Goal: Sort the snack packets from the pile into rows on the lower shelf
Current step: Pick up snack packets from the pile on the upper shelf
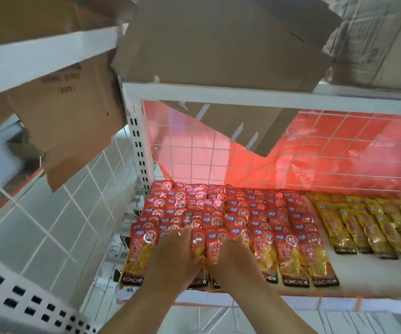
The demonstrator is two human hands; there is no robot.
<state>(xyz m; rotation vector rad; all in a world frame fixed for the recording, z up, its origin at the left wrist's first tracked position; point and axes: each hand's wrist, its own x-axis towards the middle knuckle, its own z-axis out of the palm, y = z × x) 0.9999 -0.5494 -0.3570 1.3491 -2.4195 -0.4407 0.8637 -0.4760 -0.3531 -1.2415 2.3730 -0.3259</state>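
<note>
At the shelf's (363,280) front edge, the left hand (173,255) is pressing flat on red snack packets (291,251). The right hand (234,259) is curling over them.

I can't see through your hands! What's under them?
The left hand and right hand rest on red snack packets at the front of the lower shelf. The middles of those packets are covered; only their tops and dark bottom ends show.

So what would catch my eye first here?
The block of red snack packets in tight rows on the left of the lower shelf, with yellow packets lined up to their right. Both the left hand and right hand rest on the front red row, and cardboard boxes sit overhead.
</note>
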